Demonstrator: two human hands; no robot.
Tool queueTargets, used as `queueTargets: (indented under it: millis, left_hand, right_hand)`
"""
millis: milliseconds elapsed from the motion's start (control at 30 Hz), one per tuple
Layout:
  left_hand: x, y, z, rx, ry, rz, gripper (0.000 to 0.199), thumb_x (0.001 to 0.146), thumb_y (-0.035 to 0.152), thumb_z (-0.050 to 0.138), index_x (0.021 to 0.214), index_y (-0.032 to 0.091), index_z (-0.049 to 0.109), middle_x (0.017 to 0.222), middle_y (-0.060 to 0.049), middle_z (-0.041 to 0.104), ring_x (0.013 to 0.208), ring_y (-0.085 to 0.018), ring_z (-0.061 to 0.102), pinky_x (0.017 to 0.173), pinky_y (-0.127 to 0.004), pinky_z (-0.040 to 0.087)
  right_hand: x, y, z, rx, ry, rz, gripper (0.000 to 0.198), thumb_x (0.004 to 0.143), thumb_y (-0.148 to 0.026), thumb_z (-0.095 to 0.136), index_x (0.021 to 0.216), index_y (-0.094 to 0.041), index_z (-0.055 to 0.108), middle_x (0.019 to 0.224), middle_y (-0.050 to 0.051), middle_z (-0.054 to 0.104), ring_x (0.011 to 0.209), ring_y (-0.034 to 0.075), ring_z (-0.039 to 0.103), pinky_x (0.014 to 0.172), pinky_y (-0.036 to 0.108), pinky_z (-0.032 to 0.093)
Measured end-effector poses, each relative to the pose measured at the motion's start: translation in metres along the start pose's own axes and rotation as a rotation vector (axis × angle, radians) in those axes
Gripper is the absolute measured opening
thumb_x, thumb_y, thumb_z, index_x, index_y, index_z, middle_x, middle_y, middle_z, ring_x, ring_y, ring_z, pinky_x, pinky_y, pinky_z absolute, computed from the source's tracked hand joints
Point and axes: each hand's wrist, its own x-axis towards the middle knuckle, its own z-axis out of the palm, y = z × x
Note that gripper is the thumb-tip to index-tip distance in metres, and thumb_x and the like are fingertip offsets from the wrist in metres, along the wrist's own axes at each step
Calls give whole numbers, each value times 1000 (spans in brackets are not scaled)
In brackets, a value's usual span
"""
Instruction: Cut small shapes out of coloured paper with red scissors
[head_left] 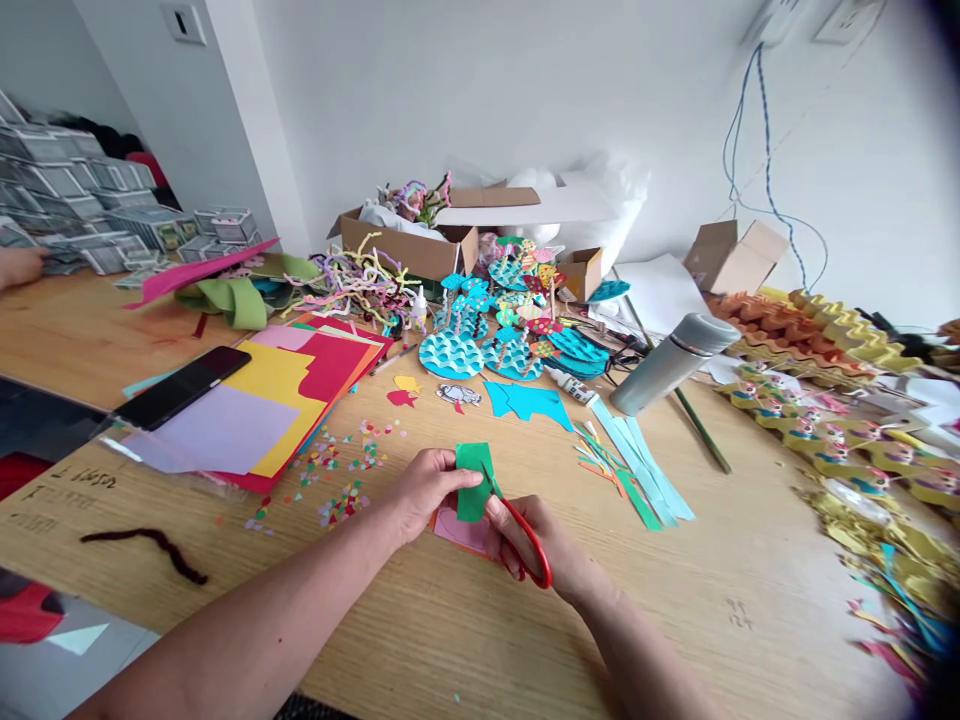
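Pinching a green paper rectangle [472,457] by its left side between thumb and fingers of the left hand [427,495], just above the near middle of the table [390,620]; gripped there, probably, to brace the limp sheet and leave its right edge free. Curled about the handles of red-handled scissors [537,543] with the right hand [566,550], aiming up and left across that right edge. Brought close together, likely to steady the paper right beside the blades. Impossible to judge from this angle: the exact gap between the blades. Partly hidden beneath the green paper: a pink card [459,527] with an orange edge, perhaps parked within easy reach; hard to tell whether touched or merely overlapped.

Stacked to the left: coloured sheets including a lilac sheet [202,430], topped by a black smartphone [184,388], handy there as a weight, intended or not. Scattered loosely beside the stack, in no evident order: confetti [345,507]. Bunched to the right of the hands, light-blue strips [637,455], apparently grouped by kind. Clustered farther back around a wavy blue base [451,355], seemingly to leave working room in front: decorated paper fish [545,326].
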Motion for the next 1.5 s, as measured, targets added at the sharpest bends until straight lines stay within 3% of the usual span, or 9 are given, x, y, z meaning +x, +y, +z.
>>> queueTargets:
  millis: [1500]
  left_hand:
    - [4, 0, -3, 34, 7, 19, 29, 55, 33, 77, 70, 11, 66, 64, -3, 65, 55, -12, 56, 57, -25, 43]
  right_hand:
    - [0, -1, 0, -6, -10, -12, 70, 76, -80, 36, 50, -17, 54, 36, -2, 44, 34, 8, 38, 39, 23, 31]
